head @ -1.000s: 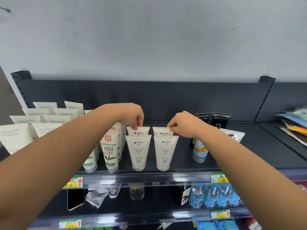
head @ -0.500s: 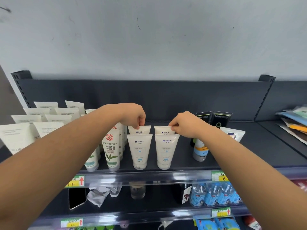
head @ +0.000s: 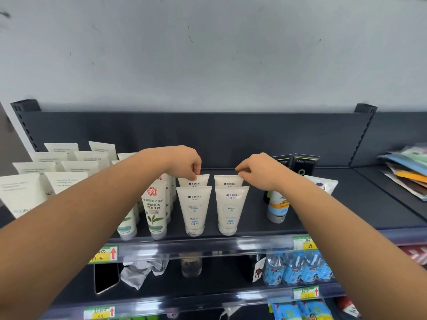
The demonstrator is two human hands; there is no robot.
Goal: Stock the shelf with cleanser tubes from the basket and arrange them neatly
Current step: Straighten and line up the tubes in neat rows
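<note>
On the shelf (head: 265, 229) two front cleanser tubes (head: 194, 210) stand cap-down, and just behind them our left hand (head: 182, 161) and right hand (head: 261, 172) each pinch the flat crimped top of a rear tube (head: 193, 182), a sound hold on something we judge light, soft-walled and tippy.

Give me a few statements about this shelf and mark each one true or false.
1. The left hand pinches the rear left tube by its top edge. True.
2. The right hand rests on a black box. False: it pinches the top of the rear right tube.
3. The front left tube stands cap down. True.
4. The green-leaf tube stands right of the front left tube. False: it stands to its left.
</note>
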